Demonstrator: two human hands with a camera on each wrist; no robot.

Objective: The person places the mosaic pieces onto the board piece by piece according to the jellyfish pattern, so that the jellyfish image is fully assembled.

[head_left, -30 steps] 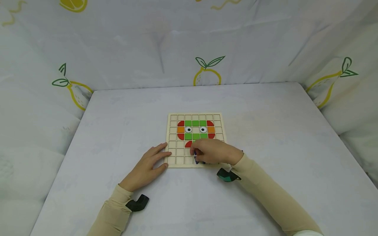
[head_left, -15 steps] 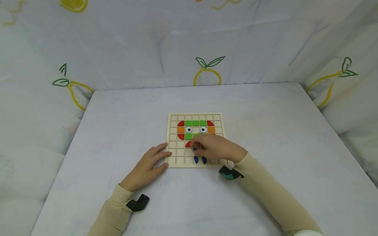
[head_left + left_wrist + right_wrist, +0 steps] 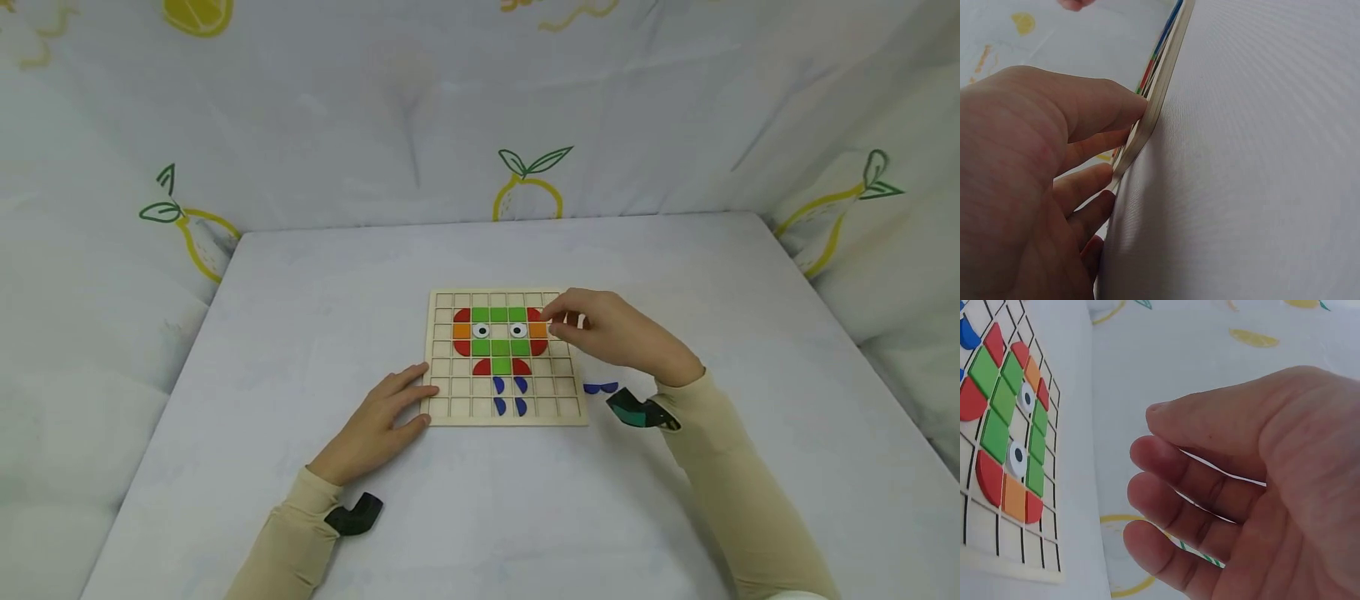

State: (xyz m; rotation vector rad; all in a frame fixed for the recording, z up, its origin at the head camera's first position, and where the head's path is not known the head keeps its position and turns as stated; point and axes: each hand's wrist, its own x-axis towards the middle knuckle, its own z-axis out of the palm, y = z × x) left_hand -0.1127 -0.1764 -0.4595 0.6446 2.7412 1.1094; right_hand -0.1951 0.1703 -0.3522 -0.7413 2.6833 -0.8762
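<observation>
A pale wooden grid board (image 3: 450,408) lies on the table. Green squares (image 3: 499,315), orange squares (image 3: 461,331), red rounded pieces (image 3: 521,367) and two eye discs (image 3: 481,331) form a face-like pattern on it. Below sit several blue rounded pieces (image 3: 500,406). My left hand (image 3: 375,425) rests at the board's left edge, fingers spread; in the left wrist view its thumb (image 3: 1104,106) touches the rim. My right hand (image 3: 618,333) hovers over the board's right side, fingers loosely bent. The right wrist view shows no piece in its fingers (image 3: 1160,456).
Two blue pieces (image 3: 601,388) lie on the white tabletop (image 3: 480,517), just right of the board and beneath my right wrist. A white curtain with lemon prints (image 3: 527,196) surrounds the table's back and sides.
My right hand has lifted from the lower middle of the board and moved right and away from me, uncovering the red, green and blue pieces there. The left hand stays in place.
</observation>
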